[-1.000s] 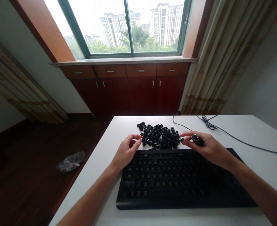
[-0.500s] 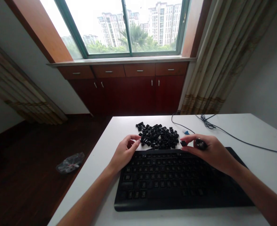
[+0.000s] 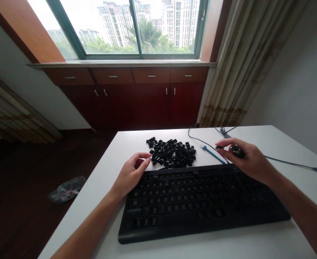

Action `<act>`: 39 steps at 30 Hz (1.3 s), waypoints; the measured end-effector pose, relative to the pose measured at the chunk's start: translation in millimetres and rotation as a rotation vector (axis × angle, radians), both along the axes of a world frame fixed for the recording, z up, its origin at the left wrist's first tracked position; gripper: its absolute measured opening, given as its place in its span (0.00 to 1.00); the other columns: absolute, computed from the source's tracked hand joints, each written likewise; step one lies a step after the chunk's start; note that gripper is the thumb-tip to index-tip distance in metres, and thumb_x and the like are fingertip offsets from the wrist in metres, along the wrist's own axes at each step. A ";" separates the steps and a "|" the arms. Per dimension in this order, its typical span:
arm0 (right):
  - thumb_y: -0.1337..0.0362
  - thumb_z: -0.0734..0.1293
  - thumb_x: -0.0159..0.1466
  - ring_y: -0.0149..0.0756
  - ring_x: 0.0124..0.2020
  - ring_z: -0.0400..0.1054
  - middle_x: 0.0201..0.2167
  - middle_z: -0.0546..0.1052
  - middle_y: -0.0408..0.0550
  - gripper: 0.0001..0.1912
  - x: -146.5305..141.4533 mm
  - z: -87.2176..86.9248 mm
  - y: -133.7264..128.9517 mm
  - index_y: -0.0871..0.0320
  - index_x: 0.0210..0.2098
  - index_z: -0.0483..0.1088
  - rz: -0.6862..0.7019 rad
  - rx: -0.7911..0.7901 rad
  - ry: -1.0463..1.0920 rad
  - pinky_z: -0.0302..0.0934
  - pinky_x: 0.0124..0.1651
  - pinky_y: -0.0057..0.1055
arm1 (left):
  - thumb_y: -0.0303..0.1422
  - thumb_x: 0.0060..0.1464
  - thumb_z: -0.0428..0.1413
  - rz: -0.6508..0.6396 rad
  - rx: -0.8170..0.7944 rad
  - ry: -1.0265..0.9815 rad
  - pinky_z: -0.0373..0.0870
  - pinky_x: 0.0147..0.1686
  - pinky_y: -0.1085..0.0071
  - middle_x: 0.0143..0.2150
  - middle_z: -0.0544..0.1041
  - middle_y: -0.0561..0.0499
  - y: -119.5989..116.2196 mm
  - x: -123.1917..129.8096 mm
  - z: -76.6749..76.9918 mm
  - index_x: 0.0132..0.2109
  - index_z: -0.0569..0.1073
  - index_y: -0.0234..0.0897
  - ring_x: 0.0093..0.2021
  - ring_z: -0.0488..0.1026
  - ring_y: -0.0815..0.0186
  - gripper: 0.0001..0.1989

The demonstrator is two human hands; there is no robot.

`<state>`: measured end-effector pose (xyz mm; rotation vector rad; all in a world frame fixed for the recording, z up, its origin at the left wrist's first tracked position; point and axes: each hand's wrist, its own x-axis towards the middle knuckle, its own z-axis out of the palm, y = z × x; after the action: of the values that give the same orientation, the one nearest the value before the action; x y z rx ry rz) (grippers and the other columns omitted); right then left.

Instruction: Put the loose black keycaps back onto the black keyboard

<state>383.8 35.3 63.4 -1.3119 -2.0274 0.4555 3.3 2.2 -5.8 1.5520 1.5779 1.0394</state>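
Observation:
A black keyboard (image 3: 174,201) lies on the white table, with bare switch positions where its keys sit. Beyond its far edge is a loose heap of black keycaps (image 3: 171,153). My left hand (image 3: 131,171) rests by the keyboard's far left corner, fingers loosely curled, thumb and forefinger slightly apart at the heap's left edge. Over the keyboard's far right part, my right hand (image 3: 251,160) pinches a small black keycap (image 3: 219,148) between thumb and forefinger. A rounded, shiny black object (image 3: 238,151) also sits inside that hand; its kind is unclear.
A thin blue tool with a pale head (image 3: 212,154) lies between the heap and my right hand. A black cable (image 3: 288,163) runs across the table's right side. A clear plastic bag (image 3: 66,190) lies on the dark floor at left. Cabinets (image 3: 136,100) stand beneath the window.
My right hand has moved right and away from the heap with the keycap, uncovering the blue tool. The view has shifted slightly. My left hand keeps its place by the heap.

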 end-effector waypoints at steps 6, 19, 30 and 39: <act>0.48 0.71 0.62 0.35 0.30 0.70 0.36 0.79 0.46 0.17 38.9 -7.4 3.5 0.53 0.43 0.74 -0.091 -0.018 -0.043 0.65 0.36 0.33 | 0.51 0.60 0.55 -0.005 -0.037 0.024 0.63 0.32 0.71 0.35 0.75 0.51 2.0 -1.8 0.0 0.53 0.73 0.39 0.33 0.70 0.64 0.24; 0.62 0.69 0.65 0.39 0.40 0.73 0.41 0.77 0.48 0.07 69.8 -24.4 -2.3 0.53 0.43 0.74 -0.023 0.136 -0.050 0.68 0.47 0.35 | 0.55 0.56 0.56 0.049 -0.109 0.150 0.69 0.43 0.67 0.52 0.78 0.48 8.1 -11.2 -3.9 0.53 0.72 0.43 0.51 0.73 0.53 0.26; 0.61 0.68 0.67 0.41 0.48 0.73 0.48 0.75 0.50 0.16 78.2 -23.3 -6.4 0.51 0.54 0.76 0.052 0.170 -0.013 0.68 0.53 0.38 | 0.57 0.53 0.57 0.117 -0.122 0.201 0.71 0.42 0.67 0.50 0.79 0.55 8.8 -4.9 2.9 0.50 0.74 0.49 0.52 0.73 0.52 0.24; 0.57 0.72 0.63 0.43 0.47 0.73 0.45 0.80 0.50 0.16 90.0 -13.8 -3.0 0.51 0.49 0.78 0.109 -0.069 0.269 0.68 0.53 0.40 | 0.59 0.53 0.56 0.094 -0.093 0.188 0.68 0.32 0.71 0.41 0.81 0.53 7.1 -2.5 2.4 0.50 0.74 0.47 0.41 0.76 0.57 0.26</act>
<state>473.8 32.2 49.6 -1.1166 -1.8764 0.7175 0.8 9.2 -3.5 1.5622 1.8161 0.8766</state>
